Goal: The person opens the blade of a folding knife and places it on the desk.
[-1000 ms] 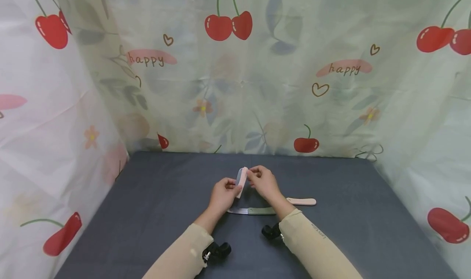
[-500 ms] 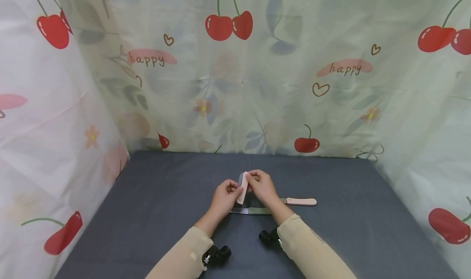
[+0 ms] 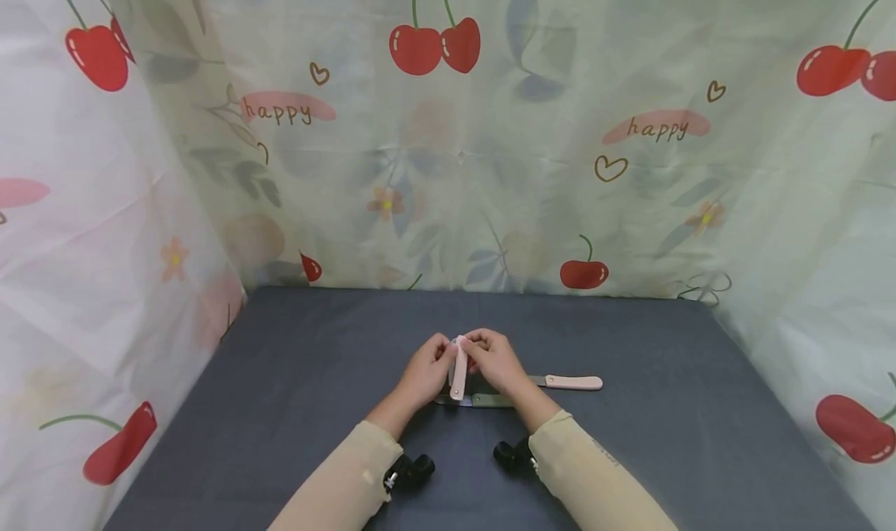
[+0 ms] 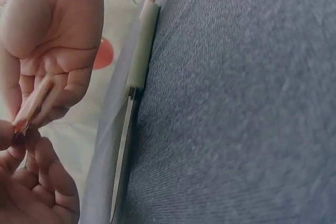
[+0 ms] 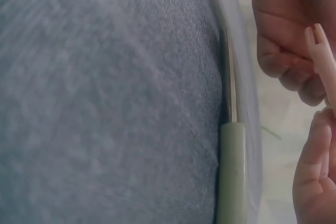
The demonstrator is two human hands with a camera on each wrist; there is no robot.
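Both hands hold a pink folding knife (image 3: 458, 375) above the middle of the dark table. My left hand (image 3: 423, 369) pinches it near its far end, and my right hand (image 3: 495, 360) grips the same end from the other side. Its handle points down toward me; in the right wrist view the slotted handle end (image 5: 319, 40) shows. A grey strip of blade shows along its left side in the head view, mostly hidden by fingers. Just below lies an opened folding knife with a green handle (image 3: 491, 400), its blade (image 4: 122, 153) pointing left.
Another opened knife with a pink handle (image 3: 574, 383) lies to the right, its blade partly behind my right wrist. A dark cloth (image 3: 315, 391) covers the table. Cherry-print curtains (image 3: 462, 165) stand at the back and both sides.
The held knife has come down and a little closer, and its handle now hangs more upright. My left hand has shifted its fingers up to the far end, beside my right fingers.
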